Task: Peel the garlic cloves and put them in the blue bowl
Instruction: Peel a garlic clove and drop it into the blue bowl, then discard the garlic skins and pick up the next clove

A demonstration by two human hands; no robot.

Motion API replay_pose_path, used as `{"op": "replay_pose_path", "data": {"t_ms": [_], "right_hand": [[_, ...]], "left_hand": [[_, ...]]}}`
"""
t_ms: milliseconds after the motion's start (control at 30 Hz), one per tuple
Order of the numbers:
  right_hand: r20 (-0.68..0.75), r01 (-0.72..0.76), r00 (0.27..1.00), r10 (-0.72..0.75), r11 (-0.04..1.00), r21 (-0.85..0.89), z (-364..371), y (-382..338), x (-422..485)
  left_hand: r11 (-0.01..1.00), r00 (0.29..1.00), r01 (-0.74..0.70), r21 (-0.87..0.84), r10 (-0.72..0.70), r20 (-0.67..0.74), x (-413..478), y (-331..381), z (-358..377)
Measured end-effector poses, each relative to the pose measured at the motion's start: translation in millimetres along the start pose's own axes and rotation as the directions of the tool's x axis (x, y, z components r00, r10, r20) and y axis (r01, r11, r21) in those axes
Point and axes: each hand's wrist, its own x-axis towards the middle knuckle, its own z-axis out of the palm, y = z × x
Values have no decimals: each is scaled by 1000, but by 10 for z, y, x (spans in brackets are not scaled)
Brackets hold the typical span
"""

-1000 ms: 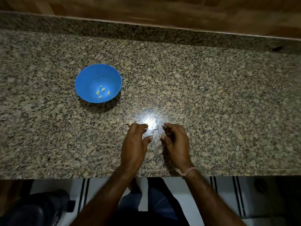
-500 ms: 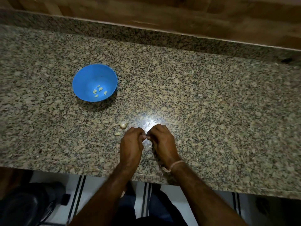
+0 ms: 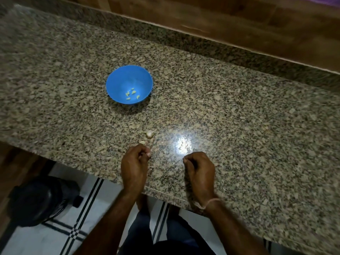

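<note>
Cannot tell of anything pinched inside the curled left hand (image 3: 135, 163) or curled right hand (image 3: 199, 168), well apart at the granite counter's (image 3: 239, 126) near edge. Just beyond the left fingertips (image 3: 148, 154), a small pale scrap (image 3: 142, 142), then one unpeeled garlic clove (image 3: 150, 133), yet to do. Farther out from that grip, five or so peeled cloves (image 3: 132, 92) already in the blue bowl (image 3: 117, 83): seemingly well along.

Curled hands at the bench's (image 3: 239, 126) front edge
Left hand (image 3: 135, 162) and right hand (image 3: 199, 168) apart, fingers (image 3: 142, 150) curled; peeled cloves (image 3: 132, 94) in blue bowl (image 3: 117, 80); loose clove (image 3: 149, 133) near the left.
</note>
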Motion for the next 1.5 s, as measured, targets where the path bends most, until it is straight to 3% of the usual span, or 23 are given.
{"op": "replay_pose_path", "data": {"t_ms": [233, 400, 467, 567, 933, 1133, 1233, 1367, 1500], "right_hand": [[143, 128, 983, -118, 990, -65, 371, -236, 114], [-68, 70, 994, -83, 982, -176, 74, -104, 181], [-91, -3, 996, -12, 987, -162, -34, 36, 168], [-72, 53, 995, -68, 981, -188, 23, 86, 149], [110, 203, 976, -189, 969, -139, 546, -303, 223], [133, 154, 979, -154, 988, 10, 564, -215, 177], [196, 181, 967, -165, 981, -67, 579, -219, 175], [270, 346, 926, -265, 882, -320, 657, -328, 223], [313, 377, 914, -257, 822, -426, 691, -400, 266]], "left_hand": [[999, 1000, -15, 30, 15, 2, -39, -49, 78], [997, 1000, 25, 76, -24, -15, -62, -99, 34], [994, 999, 33, 105, -32, -14, -80, -122, 47], [992, 1000, 26, 121, -25, -5, -87, -102, 65], [994, 998, 60, 90, -61, 11, -64, -161, 44], [994, 996, 90, 59, -89, -11, -87, -211, -25], [994, 995, 100, 51, -99, -8, -82, -228, -27], [994, 996, 93, 55, -93, -2, -97, -221, -35], [990, 994, 107, 92, -107, -6, -111, -199, -63]]}}
